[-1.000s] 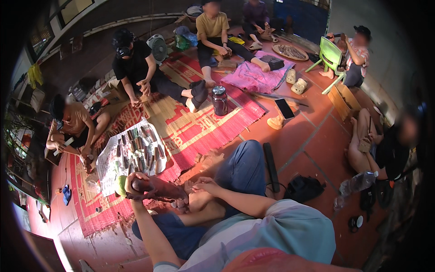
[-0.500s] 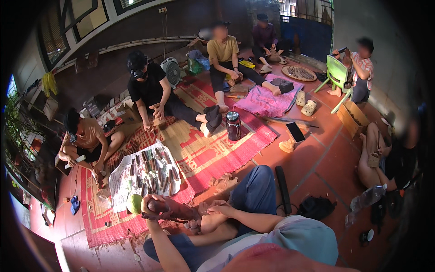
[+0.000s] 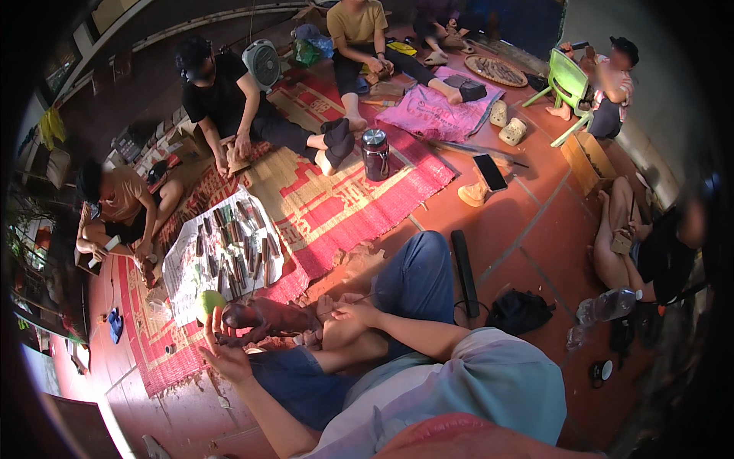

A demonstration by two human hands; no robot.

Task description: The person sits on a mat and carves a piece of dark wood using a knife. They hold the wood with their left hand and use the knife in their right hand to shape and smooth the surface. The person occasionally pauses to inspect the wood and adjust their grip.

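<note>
Green round fruit (image 3: 208, 304), guava-looking, sits up in the left hand (image 3: 223, 353) now, fingers curled round its lower side, just off the near edge of the white sheet laid out with dark metal carving tools (image 3: 229, 252). Compared with a second ago the view has swung a bit, and the fruit has stayed in that same grip, so nothing has been put down. Right hand (image 3: 353, 312) is loosely closed on a thin stick-like tool (image 3: 345, 304), though it's too small for me to say exactly what; it rests by the dark reddish-brown carved wooden piece (image 3: 264, 317) lying across the lap. My read: the carving is paused while the fruit is held. Red and straw woven mat (image 3: 344, 206) runs under everything, other people sit around it, and a dark metal flask (image 3: 375, 153) stands further out.
</note>
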